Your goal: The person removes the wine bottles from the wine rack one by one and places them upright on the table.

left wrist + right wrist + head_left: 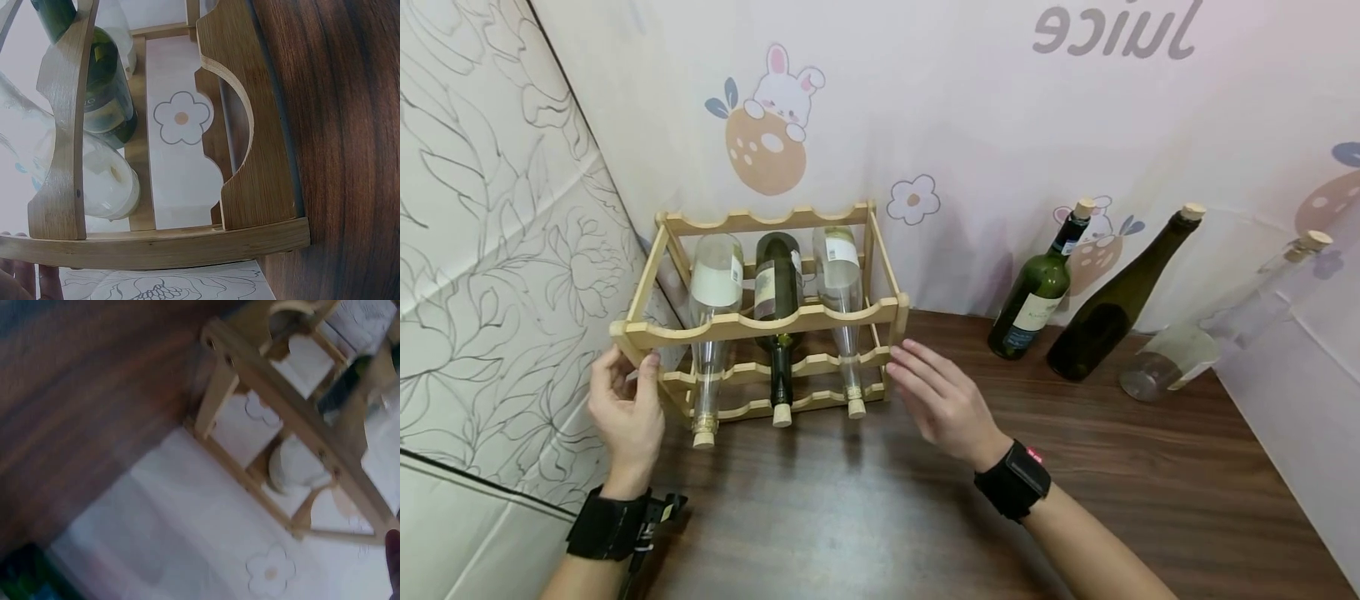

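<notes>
Left hand (622, 406) curls its fingers round the front left corner of the wooden wine rack (760, 321), which stands on the counter (1075, 467) against the wall; right hand (942, 398), fingers straight, hovers beside its right end.

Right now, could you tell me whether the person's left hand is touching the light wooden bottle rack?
Touching: in the head view, the left hand grips the light wooden bottle rack at its front-left corner post.

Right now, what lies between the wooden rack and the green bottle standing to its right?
Only bare table between the rack and the green bottle, seen in the head view.
</notes>
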The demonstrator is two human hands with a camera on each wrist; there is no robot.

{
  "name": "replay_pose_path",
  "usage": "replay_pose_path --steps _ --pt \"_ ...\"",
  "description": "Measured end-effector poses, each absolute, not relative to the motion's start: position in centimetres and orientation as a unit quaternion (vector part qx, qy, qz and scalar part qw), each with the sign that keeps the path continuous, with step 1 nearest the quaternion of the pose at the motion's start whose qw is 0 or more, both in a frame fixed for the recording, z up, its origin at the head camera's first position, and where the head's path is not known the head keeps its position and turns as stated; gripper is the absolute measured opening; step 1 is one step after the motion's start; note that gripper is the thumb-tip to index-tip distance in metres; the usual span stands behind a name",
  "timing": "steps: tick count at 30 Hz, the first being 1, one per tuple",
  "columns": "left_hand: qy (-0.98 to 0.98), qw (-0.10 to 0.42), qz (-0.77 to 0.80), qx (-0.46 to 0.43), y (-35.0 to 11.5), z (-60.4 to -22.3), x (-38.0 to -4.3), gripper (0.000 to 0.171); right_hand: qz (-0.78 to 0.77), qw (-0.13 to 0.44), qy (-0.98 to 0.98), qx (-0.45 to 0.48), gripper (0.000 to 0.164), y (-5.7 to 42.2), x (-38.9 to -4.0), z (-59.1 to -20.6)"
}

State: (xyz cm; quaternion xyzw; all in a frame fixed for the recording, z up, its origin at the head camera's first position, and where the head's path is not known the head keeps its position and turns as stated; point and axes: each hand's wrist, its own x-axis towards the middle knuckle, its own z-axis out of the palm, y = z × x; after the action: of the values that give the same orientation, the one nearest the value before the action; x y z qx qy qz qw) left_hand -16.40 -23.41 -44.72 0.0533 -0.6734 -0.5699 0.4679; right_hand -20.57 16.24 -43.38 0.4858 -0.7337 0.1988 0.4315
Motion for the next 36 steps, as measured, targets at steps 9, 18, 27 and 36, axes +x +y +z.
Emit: replay_pose_path --steps 9,18,27,36 --pt "-0.672 0.468 -0.571 0.066 -23.4 -44.7 -16.4 0.034 0.164 0.329 -0.805 0.465 0.055 14.0 -20.6 -45.8" --pt "-0.668 0.471 -0.573 0.063 -23.5 -44.8 -16.4 0.034 0.123 0.33 -0.806 0.476 0.048 11.1 -21.7 -46.0" --pt "-0.676 0.469 -0.565 0.054 -23.3 -44.7 -16.4 0.033 0.106 0.345 -0.811 0.46 0.062 10.7 -22.7 -46.0" --pt "-0.672 0.467 -0.572 0.06 -23.4 -44.9 -16.6 0.035 0.069 0.363 -0.818 0.441 0.049 9.8 -23.2 -46.1"
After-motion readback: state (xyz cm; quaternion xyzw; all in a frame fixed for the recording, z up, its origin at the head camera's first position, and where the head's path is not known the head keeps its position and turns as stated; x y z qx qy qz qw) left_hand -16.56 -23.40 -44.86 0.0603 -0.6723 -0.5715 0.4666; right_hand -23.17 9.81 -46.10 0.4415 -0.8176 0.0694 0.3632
